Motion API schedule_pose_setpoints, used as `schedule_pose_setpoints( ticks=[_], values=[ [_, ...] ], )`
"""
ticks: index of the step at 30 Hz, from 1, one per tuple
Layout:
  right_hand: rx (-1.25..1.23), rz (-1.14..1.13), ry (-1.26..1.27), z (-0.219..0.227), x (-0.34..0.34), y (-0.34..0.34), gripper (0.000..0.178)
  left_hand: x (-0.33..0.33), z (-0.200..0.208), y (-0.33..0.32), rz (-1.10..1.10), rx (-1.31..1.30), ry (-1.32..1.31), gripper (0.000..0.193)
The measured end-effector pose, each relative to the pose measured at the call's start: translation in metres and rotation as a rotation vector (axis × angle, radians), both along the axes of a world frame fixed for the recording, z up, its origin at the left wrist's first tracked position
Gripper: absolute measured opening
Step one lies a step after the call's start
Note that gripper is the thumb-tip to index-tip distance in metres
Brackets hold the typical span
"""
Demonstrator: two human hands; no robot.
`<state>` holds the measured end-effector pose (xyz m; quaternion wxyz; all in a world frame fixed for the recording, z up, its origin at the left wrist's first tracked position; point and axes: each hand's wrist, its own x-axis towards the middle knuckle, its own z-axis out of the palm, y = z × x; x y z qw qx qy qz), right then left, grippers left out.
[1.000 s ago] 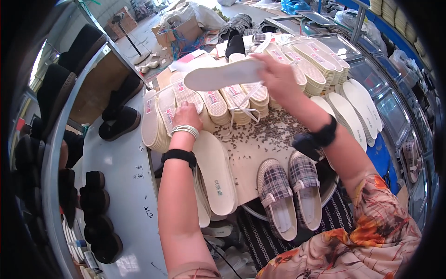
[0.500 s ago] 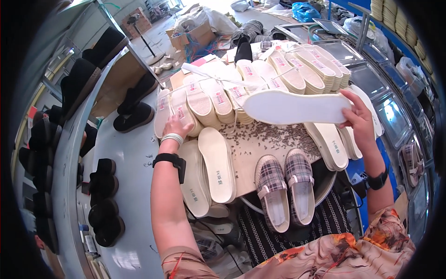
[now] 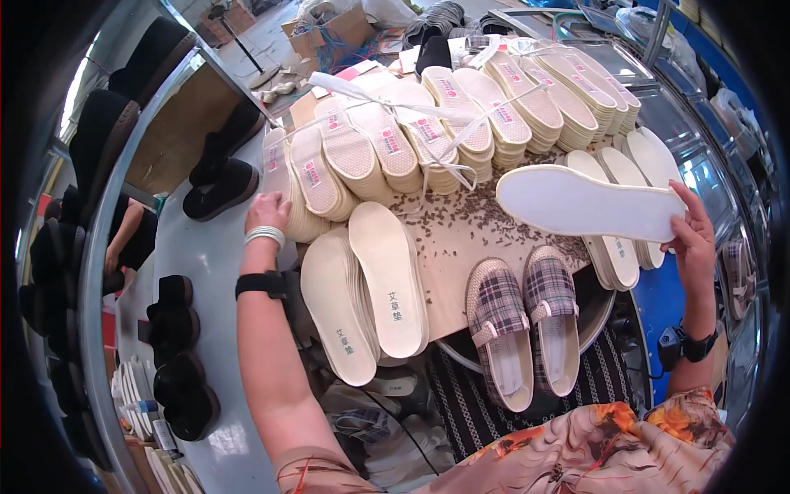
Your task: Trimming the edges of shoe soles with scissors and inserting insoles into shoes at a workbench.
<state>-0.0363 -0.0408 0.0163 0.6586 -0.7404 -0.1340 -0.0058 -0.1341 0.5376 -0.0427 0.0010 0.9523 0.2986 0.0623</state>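
Note:
My right hand (image 3: 691, 226), closed on one end of a white insole (image 3: 588, 202), holds it up above the right side of the table. The insole's smooth white face is towards me. At the far left, my left hand (image 3: 268, 216) is beside the leftmost stack of cream insoles (image 3: 278, 169); its fingers curl down and are largely hidden. Nearer me lie two cream insole piles (image 3: 337, 309) with dark printing. A pair of plaid slip-on shoes (image 3: 502, 346) stands at the table's front edge, toes away from me. More insoles (image 3: 613, 251) lie below the raised one.
Small brown pellets (image 3: 461, 218) are scattered over the wooden tabletop (image 3: 448, 284). White straps (image 3: 387, 103) cross the row of insole stacks. On the left are a metal shelf frame (image 3: 136, 185) and black shoes (image 3: 185, 399). Another person's arm (image 3: 125, 235) shows behind the frame.
My left hand has come off the top of the left insole stacks and moved left. My right hand has carried the insole to the right and slightly down. The view has shifted.

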Motion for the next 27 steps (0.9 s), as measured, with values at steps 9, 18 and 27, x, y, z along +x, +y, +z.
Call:
schedule_pose_setpoints(
  ticks=[9, 18, 27],
  values=[
    [-0.005, -0.038, 0.138, 0.007, -0.04, -0.075, 0.046, -0.012, 0.005, -0.024, 0.002, 0.183, 0.166, 0.021],
    [-0.062, -0.076, 0.106, 0.05, -0.082, -0.106, 0.042, -0.115, 0.086, -0.043, -0.114, -0.475, -1.229, 0.022],
    [-0.51, 0.24, -0.364, 0.007, -0.128, -0.087, 0.03, -0.235, 0.04, -0.359, 0.316, -1.779, -0.624, 0.026]
  ],
)
